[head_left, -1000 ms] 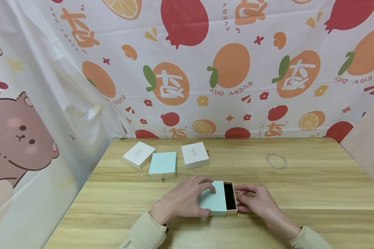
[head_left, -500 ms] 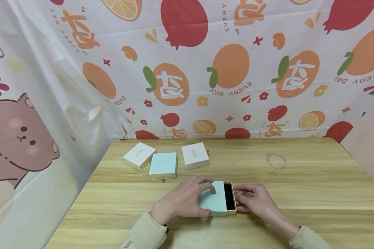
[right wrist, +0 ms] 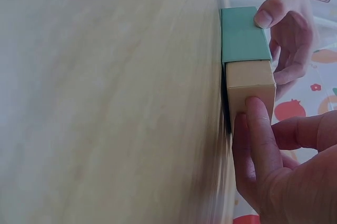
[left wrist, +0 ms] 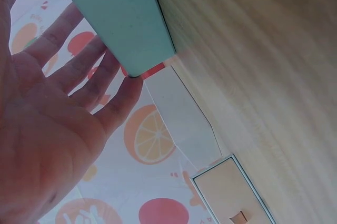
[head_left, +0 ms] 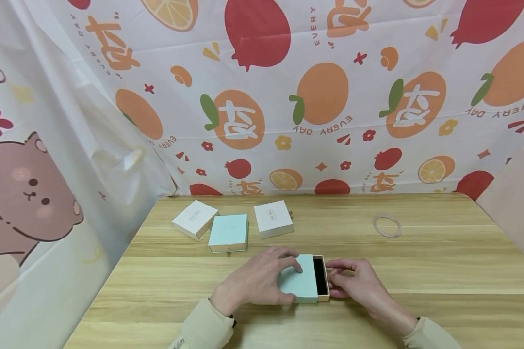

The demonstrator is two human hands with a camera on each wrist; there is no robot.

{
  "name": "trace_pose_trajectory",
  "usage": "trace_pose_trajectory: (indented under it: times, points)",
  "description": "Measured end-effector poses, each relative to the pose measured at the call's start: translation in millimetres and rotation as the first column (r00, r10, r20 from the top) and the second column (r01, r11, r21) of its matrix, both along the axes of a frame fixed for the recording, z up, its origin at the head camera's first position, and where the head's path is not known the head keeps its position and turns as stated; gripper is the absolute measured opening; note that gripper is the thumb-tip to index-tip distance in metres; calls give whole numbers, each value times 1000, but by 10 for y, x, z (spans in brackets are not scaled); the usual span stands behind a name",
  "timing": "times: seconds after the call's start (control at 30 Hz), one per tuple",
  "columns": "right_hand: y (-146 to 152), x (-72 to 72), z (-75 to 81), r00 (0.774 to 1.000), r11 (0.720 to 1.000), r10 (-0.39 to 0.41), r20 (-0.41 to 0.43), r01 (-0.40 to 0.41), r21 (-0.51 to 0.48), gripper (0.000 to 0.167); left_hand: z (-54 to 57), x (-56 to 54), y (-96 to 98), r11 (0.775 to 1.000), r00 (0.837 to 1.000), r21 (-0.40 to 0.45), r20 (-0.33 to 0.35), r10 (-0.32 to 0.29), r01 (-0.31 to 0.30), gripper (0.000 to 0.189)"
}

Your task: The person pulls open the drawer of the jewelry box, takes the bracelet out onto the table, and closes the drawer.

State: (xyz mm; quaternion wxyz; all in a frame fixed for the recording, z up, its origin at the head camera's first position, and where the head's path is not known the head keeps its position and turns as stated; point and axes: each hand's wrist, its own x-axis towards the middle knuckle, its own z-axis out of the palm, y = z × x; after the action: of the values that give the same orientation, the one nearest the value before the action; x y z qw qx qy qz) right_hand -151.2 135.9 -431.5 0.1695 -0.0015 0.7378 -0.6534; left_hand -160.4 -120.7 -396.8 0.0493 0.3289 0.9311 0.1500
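- Four small flat boxes are on the wooden surface [head_left: 441,271], two pale green and two white.
- One of them, the held green box [head_left: 303,283], lies flat near the person; its single drawer [right wrist: 250,74] sticks partly out on the right, showing a dark inside.
- Three boxes sit farther back: a white box [head_left: 195,219] at far left, a second green box [head_left: 228,230] just beside it, and another white box [head_left: 272,218] right of that.
- One clear ring [head_left: 388,236] lies flat at the back right, well apart from the boxes.
- Two hands are at work, both on the held green box.
- The left hand [head_left: 264,276] is spread wide over it and grips the sleeve, thumb on the near side, a bent finger on top.
- The right hand [head_left: 358,283] is narrow, thumb and fingers close together, fingertips touching the drawer's front; whether they pinch or only press, I cannot tell.
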Motion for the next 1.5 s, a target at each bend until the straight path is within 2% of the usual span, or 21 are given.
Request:
trace_pose_trajectory:
  times: [0.63, 1.13, 1.5]
  points:
    - [-11, 0, -12, 1000, 1000, 21, 0, -21, -5, 40, 14, -5, 1, 1000, 1000, 10, 24, 8, -8, 47]
    - [-52, 18, -38, 998, 998, 55, -4, -55, -27, 43, 18, -3, 11, 1000, 1000, 7, 18, 10, -10, 47]
    - [-77, 10, -31, 998, 998, 56, -2, -56, -8, 42, 18, -13, 17, 1000, 1000, 1, 6, 9, -9, 46]
